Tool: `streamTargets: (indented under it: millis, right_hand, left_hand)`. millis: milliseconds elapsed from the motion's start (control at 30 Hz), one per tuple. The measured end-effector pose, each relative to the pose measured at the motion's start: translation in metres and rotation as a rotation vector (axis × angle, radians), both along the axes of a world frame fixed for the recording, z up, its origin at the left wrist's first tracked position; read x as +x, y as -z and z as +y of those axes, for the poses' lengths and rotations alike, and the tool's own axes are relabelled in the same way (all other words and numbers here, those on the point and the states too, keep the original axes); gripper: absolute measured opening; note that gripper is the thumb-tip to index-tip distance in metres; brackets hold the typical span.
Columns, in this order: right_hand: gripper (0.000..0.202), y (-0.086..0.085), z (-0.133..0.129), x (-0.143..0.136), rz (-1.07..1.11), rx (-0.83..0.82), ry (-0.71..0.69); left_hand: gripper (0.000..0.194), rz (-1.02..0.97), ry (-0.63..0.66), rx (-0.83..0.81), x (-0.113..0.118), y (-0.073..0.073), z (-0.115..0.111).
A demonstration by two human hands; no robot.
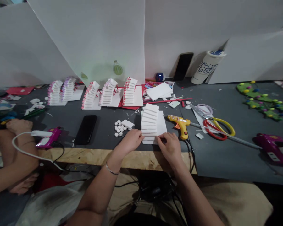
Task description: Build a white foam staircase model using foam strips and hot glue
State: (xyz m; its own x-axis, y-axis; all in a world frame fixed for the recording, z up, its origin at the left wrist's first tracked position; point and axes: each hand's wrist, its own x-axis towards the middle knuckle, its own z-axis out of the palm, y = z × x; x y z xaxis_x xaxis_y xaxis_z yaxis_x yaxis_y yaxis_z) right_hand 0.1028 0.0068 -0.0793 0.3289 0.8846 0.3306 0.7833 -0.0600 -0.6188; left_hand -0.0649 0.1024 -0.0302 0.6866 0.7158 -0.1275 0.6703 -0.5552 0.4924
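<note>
A small white model staircase [149,121] of stacked, fanned strips lies on a white board [162,122] at the table's front edge. My left hand [130,140] pinches the left end of its lower steps with thumb and fingertips. At the right end of the same steps, the closed fingers of my right hand [171,146] press in. Left of the staircase sit several small white round pieces [119,128] and a white rectangular piece [127,123]. Just to the right lies a yellow hot glue gun [182,124] with a long glue stick in its back.
Several finished-looking model staircases [129,91] with red or purple dots stand behind. Scissors [217,125], a phone [86,129], a tumbler [206,67], another phone [183,66] and purple power strips [49,138] surround the work. A co-worker's arms [16,147] are at left.
</note>
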Motion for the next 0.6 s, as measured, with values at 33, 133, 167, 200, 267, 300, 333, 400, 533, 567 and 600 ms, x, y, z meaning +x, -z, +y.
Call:
streamTargets:
  millis: [33,133,167,200,267,300,333,400,533,567,600]
  right_hand:
    - [0.023,0.0001,-0.0001,0.0000,-0.007,0.002,0.003]
    - [0.021,0.0001,-0.0002,0.0000,-0.026,0.013,0.009]
    - [0.021,0.0001,-0.0001,0.0000,-0.028,0.017,0.009]
    - [0.022,0.0001,0.0000,0.0000,-0.029,0.019,0.008]
    - [0.022,0.0002,0.0001,0.0000,-0.032,0.021,0.004]
    - [0.022,0.0003,0.0002,0.0000,-0.034,0.021,0.002]
    - [0.022,0.0004,0.0002,0.0000,-0.036,0.021,0.002]
    - [0.023,0.0006,0.0003,0.0000,-0.041,0.021,0.004]
    - [0.024,0.0012,0.0006,0.0000,-0.059,0.016,0.004]
    - [0.024,0.0015,0.0008,0.0001,-0.064,0.016,0.001]
    - [0.025,0.0017,0.0010,0.0002,-0.069,0.017,0.000]
  left_hand:
    - [0.023,0.005,0.005,0.008,0.0000,-0.0001,0.0001]
    - [0.023,0.036,0.015,0.030,0.0002,-0.0008,0.0003]
    - [0.023,0.048,0.016,0.034,0.0003,-0.0013,0.0003]
    - [0.023,0.059,0.017,0.035,0.0005,-0.0019,0.0003]
    - [0.023,0.073,0.020,0.038,0.0011,-0.0034,0.0002]
    - [0.023,0.079,0.020,0.039,0.0014,-0.0041,0.0001]
    - [0.024,0.085,0.020,0.039,0.0016,-0.0047,0.0000]
    - [0.024,0.094,0.018,0.041,0.0019,-0.0051,0.0000]
    - [0.024,0.097,0.029,0.054,0.0013,-0.0022,0.0007]
    - [0.024,0.096,0.033,0.056,0.0010,-0.0010,0.0010]
    - [0.023,0.095,0.036,0.057,0.0007,0.0002,0.0014]
